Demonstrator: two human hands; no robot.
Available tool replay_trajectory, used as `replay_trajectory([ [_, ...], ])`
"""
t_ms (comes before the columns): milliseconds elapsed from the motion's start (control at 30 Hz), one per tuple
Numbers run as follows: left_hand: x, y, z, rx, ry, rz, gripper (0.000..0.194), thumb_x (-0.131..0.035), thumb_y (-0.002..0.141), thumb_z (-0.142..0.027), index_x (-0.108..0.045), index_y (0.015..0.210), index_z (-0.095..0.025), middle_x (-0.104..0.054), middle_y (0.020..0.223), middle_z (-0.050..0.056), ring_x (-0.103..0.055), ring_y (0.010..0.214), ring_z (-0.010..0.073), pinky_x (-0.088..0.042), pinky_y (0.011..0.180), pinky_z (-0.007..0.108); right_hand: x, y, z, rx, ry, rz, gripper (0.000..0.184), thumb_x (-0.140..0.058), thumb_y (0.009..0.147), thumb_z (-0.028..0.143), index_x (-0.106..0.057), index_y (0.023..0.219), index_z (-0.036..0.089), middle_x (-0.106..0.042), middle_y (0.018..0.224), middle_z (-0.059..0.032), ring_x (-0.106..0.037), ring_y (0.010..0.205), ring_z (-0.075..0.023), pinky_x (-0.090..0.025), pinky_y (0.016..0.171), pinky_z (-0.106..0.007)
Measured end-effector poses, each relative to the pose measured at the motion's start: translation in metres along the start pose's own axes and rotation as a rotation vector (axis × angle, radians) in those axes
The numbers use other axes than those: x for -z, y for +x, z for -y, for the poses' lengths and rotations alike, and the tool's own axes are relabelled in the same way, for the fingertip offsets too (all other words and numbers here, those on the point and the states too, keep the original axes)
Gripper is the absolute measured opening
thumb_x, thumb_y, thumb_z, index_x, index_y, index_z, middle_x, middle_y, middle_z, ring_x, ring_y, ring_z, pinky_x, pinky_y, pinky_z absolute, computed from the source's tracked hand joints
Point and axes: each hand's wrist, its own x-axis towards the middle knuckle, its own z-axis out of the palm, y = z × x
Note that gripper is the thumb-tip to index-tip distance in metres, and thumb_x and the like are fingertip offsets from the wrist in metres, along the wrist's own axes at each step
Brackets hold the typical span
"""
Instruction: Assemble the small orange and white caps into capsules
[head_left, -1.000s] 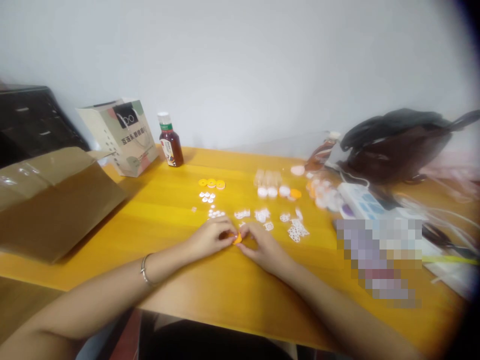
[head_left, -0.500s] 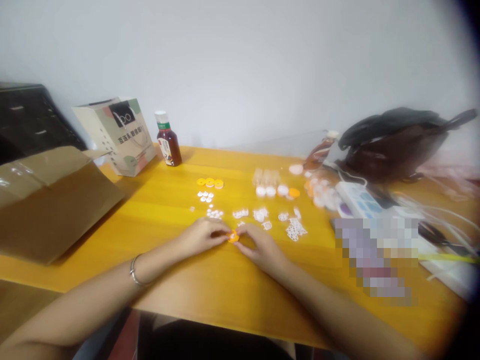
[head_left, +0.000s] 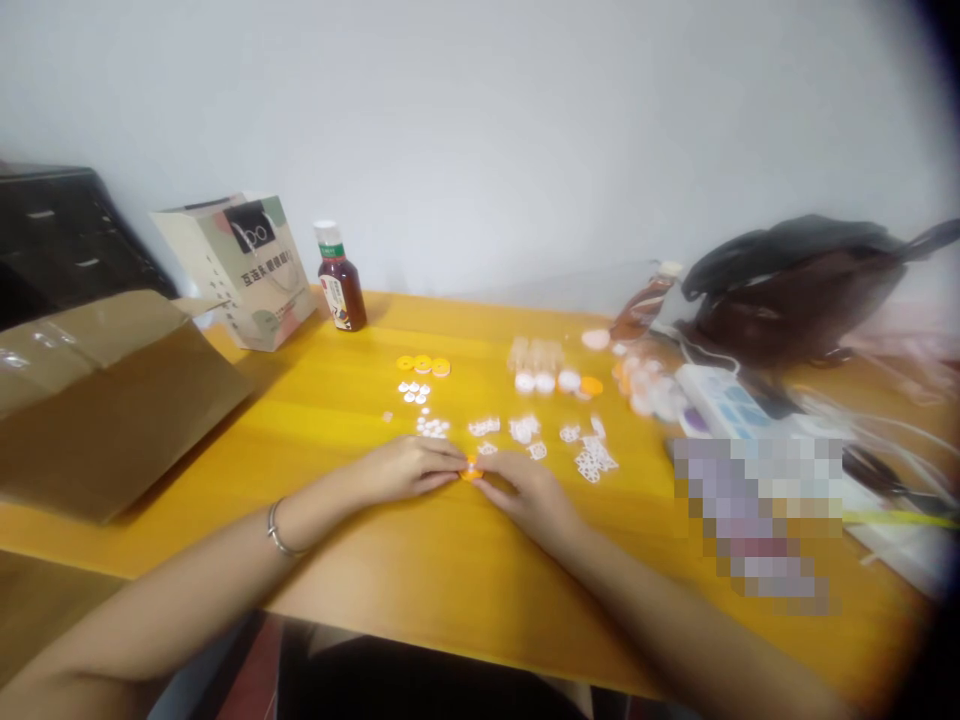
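Observation:
My left hand (head_left: 409,468) and my right hand (head_left: 525,488) meet on the yellow table (head_left: 390,560), fingertips pinched together on a small orange disc (head_left: 471,469). A thin bracelet (head_left: 277,530) circles my left wrist. Just beyond my fingers lie small white lacy pieces (head_left: 525,430) and a larger white cluster (head_left: 594,462). Three yellow rings (head_left: 422,365) sit in a row farther back, with tiny white dots (head_left: 414,392) under them.
An open cardboard box (head_left: 105,400) stands at the left, with a paper gift bag (head_left: 240,270) and a dark bottle (head_left: 341,280) behind. White and orange caps (head_left: 555,381), a power strip (head_left: 731,405), cables and a dark bag (head_left: 787,290) crowd the right.
Both hands stay pinched on the orange disc, with the fingers shifting slightly around it. The view wobbles a little; nothing else on the table has moved.

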Motion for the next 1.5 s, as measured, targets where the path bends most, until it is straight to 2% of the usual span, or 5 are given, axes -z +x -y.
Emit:
replay_trajectory([
  [467, 0.002, -0.002, -0.003, 0.003, 0.115, 0.058, 0.026, -0.043, 0.087, -0.02, -0.06, 0.107, -0.017, -0.061, 0.109, 0.008, -0.059, 0.098, 0.0161, -0.049, 0.086, 0.03, -0.005, -0.001, -0.005, 0.099, -0.032, -0.063, 0.008, -0.056, 0.078, 0.017, -0.064, 0.078, 0.02, -0.068, 0.084, -0.0059, -0.064, 0.077, -0.0157, -0.053, 0.071, -0.028],
  [1100, 0.005, -0.001, -0.01, -0.026, 0.197, 0.104, 0.028, -0.039, 0.088, -0.021, -0.058, 0.108, -0.016, -0.059, 0.11, 0.01, -0.057, 0.098, 0.0174, -0.048, 0.085, 0.031, -0.004, 0.0, -0.001, 0.086, -0.037, -0.014, 0.007, -0.055, 0.077, 0.016, -0.058, 0.081, 0.02, -0.063, 0.087, -0.0064, -0.06, 0.082, -0.0175, -0.051, 0.073, -0.031],
  [1233, 0.019, -0.001, -0.006, -0.002, 0.122, 0.045, 0.026, -0.042, 0.088, -0.021, -0.058, 0.107, -0.017, -0.061, 0.106, 0.008, -0.057, 0.097, 0.0154, -0.046, 0.087, 0.03, 0.001, 0.002, 0.004, 0.029, -0.001, 0.045, 0.011, -0.054, 0.077, 0.016, -0.055, 0.087, 0.022, -0.063, 0.087, -0.0051, -0.06, 0.082, -0.0174, -0.05, 0.073, -0.031],
  [1367, 0.039, -0.006, 0.008, 0.143, 0.123, -0.034, 0.023, -0.044, 0.087, -0.023, -0.06, 0.102, -0.018, -0.061, 0.099, 0.008, -0.057, 0.091, 0.0152, -0.046, 0.083, 0.029, 0.002, 0.003, 0.007, -0.03, -0.014, 0.028, 0.014, -0.056, 0.076, 0.019, -0.052, 0.089, 0.022, -0.063, 0.087, -0.0054, -0.06, 0.08, -0.0189, -0.05, 0.072, -0.033],
  [1500, 0.047, -0.011, 0.021, 0.228, 0.101, -0.013, 0.021, -0.048, 0.085, -0.025, -0.061, 0.098, -0.017, -0.06, 0.095, 0.007, -0.057, 0.087, 0.0149, -0.045, 0.08, 0.027, 0.001, 0.002, 0.005, -0.041, -0.038, 0.024, 0.018, -0.058, 0.074, 0.021, -0.051, 0.09, 0.021, -0.063, 0.087, -0.0056, -0.06, 0.081, -0.0193, -0.049, 0.073, -0.033],
])
